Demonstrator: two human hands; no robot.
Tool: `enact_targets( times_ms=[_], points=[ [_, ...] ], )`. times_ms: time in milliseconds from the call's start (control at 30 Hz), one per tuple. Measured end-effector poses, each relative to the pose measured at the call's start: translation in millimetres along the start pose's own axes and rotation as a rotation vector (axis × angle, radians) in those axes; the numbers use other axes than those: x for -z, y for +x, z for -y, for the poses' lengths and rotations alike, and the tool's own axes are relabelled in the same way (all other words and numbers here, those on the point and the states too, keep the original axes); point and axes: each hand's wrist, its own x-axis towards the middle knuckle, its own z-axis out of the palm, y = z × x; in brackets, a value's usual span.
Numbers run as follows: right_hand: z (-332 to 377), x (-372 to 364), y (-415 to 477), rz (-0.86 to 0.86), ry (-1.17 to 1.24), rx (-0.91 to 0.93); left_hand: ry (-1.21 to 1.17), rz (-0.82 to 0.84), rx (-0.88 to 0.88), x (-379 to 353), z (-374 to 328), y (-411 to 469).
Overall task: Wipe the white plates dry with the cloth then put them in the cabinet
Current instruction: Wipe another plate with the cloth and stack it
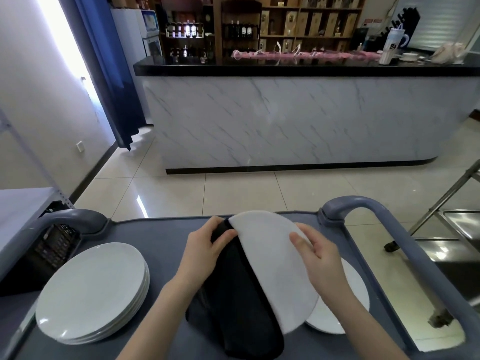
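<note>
A white plate point(272, 268) is tilted above a grey cart point(161, 229), its right edge gripped by the right hand point(319, 258), while the left hand point(205, 248) clutches a dark cloth point(239, 307) at its left rim, with a stack of plates point(91, 289) further left.

left hand point(207, 246): fingers curled, gripping cloth point(233, 294) | right hand point(318, 253): thumb on top, pinching plate point(272, 255) rim | both held forward
</note>
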Motion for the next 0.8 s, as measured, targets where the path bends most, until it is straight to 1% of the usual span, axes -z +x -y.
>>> enact_targets(
  times_ms=[67, 100, 133, 200, 300, 367, 433, 500, 567, 633, 733, 767, 800],
  points=[
    [2, -3, 2, 0.104, -0.066, -0.002, 0.056, 0.118, -0.015, 1, -3, 4],
    [4, -4, 3, 0.123, -0.07, -0.008, 0.066, 0.142, -0.011, 1, -3, 4],
    [5, -4, 4, 0.121, -0.052, -0.012, 0.059, 0.127, -0.002, 0, -3, 3],
    [8, -6, 5, 0.059, 0.019, -0.005, 0.017, -0.005, 0.028, -2, 0, -2],
    [9, -16, 3, -0.161, 0.16, -0.035, -0.079, -0.233, 0.143, -8, 2, -8],
    [7, -25, 0, -0.285, 0.244, -0.066, -0.157, -0.315, 0.255, -14, 3, -13],
    [2, -27, -3, -0.282, 0.223, -0.071, -0.199, -0.34, 0.288, -15, 6, -15],
    [-3, -20, -2, -0.187, 0.114, -0.062, -0.198, -0.336, 0.231, -8, 8, -17],
    [-3, -7, 3, -0.067, -0.01, -0.011, -0.151, -0.296, 0.121, 3, 5, -17],
    [3, 3, 13, 0.075, -0.153, 0.055, -0.023, -0.183, -0.007, 10, 0, -15],
    [13, -1, 28, 0.378, -0.54, 0.139, 0.156, 0.022, -0.177, 8, -7, -10],
    [13, -6, 30, 0.435, -0.645, 0.174, 0.174, 0.057, -0.201, 6, -8, -9],
    [12, -11, 32, 0.443, -0.661, 0.197, 0.175, 0.069, -0.21, 5, -8, -8]
  ],
)
